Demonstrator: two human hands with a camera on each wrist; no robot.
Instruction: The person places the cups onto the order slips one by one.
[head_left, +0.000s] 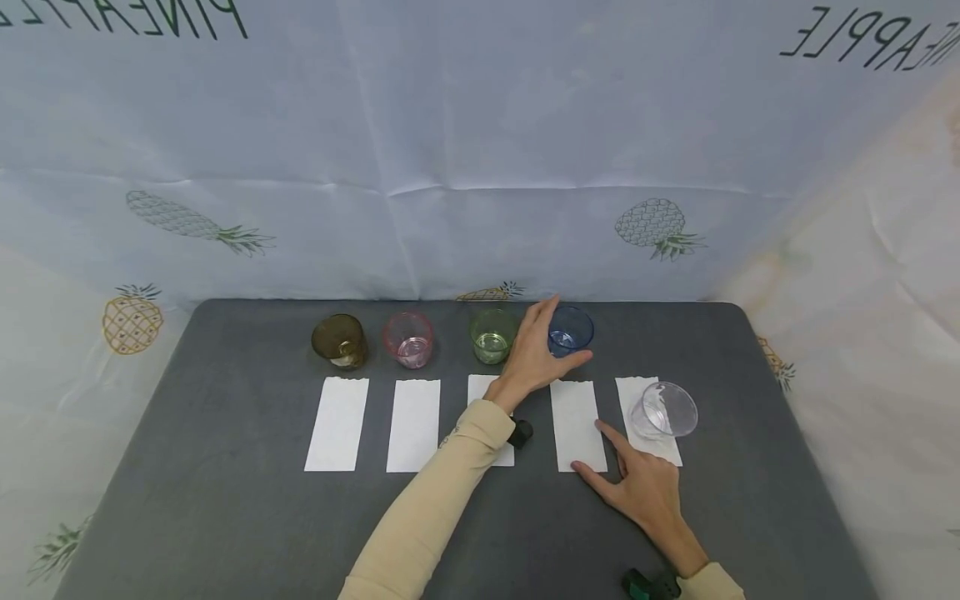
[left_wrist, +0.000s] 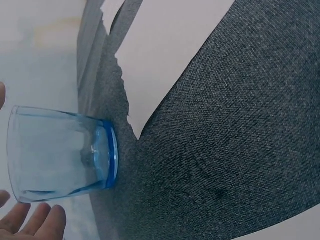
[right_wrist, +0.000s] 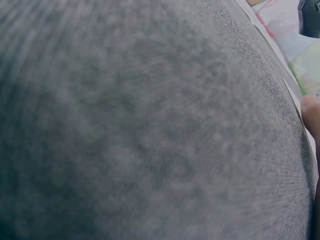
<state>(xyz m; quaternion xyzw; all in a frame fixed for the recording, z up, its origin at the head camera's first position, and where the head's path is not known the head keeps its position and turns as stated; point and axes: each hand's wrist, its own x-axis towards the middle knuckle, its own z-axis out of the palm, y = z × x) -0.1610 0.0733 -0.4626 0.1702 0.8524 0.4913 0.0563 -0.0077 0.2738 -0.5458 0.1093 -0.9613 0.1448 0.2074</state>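
My left hand (head_left: 534, 350) reaches to the blue glass (head_left: 576, 329), thumb and fingers spread to either side of its rim. In the left wrist view the blue glass (left_wrist: 60, 155) stands upright on the table, with the fingertips (left_wrist: 52, 220) close to its rim; whether they touch is unclear. My right hand (head_left: 645, 487) lies low over the table, its index finger and thumb extended at the right and bottom edges of a white paper strip (head_left: 576, 425). A clear glass (head_left: 671, 408) stands on the rightmost paper strip (head_left: 628, 396), beyond the right hand.
Along the table's back stand a brown glass (head_left: 337, 337), a pink glass (head_left: 408, 337) and a green glass (head_left: 492, 333). More paper strips lie before them: one at left (head_left: 337, 425), another beside it (head_left: 414, 425), and a third (head_left: 480, 387) partly under the left forearm.
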